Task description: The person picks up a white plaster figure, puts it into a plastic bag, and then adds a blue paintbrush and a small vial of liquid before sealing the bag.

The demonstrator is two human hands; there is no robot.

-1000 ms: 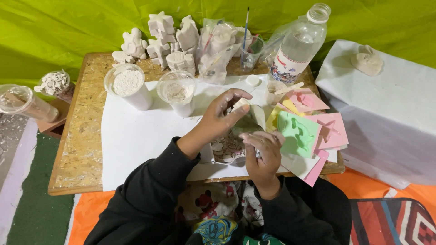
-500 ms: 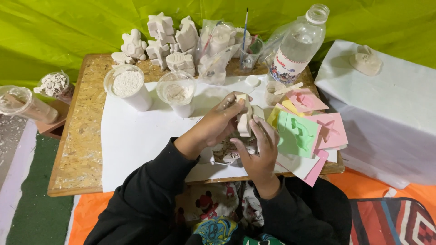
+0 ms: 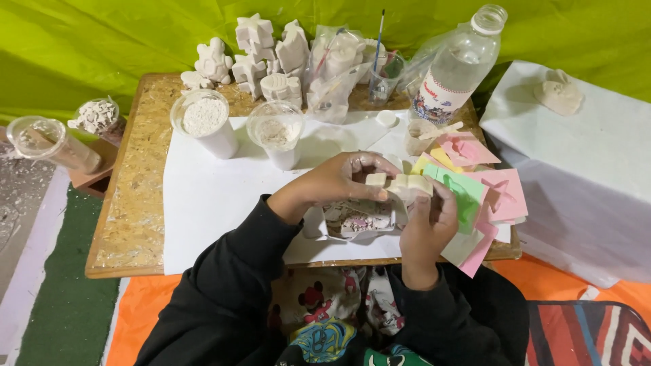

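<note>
Holding a small cream plaster piece [image 3: 400,184] between both hands, I am working just above the near edge of the worktop [image 3: 129,224], toward its right half. My left hand [image 3: 342,179] comes in from the left, its fingers curled over the left end of the piece, thumb and fingertips closed on it. My right hand [image 3: 426,227] rises from below with the fingers wrapped up around the right end, so both hands are gripping the same piece and it hangs clear of the surface.

Directly under the hands lies a crumpled clear plastic bag [image 3: 352,220] with pale bits inside, resting on the white paper sheet [image 3: 210,203] that covers most of the worktop. Just right of my right hand, a fan of coloured paper squares [image 3: 488,190] in green, pink and yellow overlaps the right edge and near right corner.

Farther back on the sheet stand two clear plastic cups: the left cup [image 3: 205,122] filled with white powder and the right cup [image 3: 277,132] holding a paler mix. Along the far edge sits a cluster of white plaster figures [image 3: 264,54], with bagged ones beside it, and a small glass with a brush [image 3: 383,74]. A clear plastic bottle [image 3: 461,64] stands near the far right corner, with a loose white cap [image 3: 385,118] just before it.
</note>
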